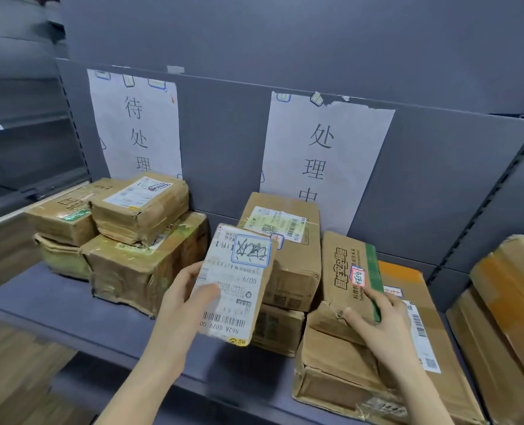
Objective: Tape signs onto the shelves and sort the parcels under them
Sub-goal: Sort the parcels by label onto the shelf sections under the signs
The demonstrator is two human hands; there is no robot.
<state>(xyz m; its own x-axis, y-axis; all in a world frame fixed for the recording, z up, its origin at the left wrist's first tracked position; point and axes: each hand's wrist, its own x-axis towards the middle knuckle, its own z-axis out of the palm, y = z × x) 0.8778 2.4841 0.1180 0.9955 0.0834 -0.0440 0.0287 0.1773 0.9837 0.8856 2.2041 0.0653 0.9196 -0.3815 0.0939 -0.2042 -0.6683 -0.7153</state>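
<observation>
Labelled parcel (237, 280) tight in left grip (182, 300), green-striped parcel (342, 268) tight in right grip (383, 320).

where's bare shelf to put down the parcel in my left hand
Bare shelf lies front-left, before the left pile, and along the front edge below the held parcel. A narrow gap separates that pile from the middle stack. Right of it, boxes crowd.

Parcel stack (122, 237) under left sign (135, 124); boxes (285, 259) under right sign (325, 154)

Paper signs (325, 154) taped above stacked brown parcels (144, 262)
</observation>
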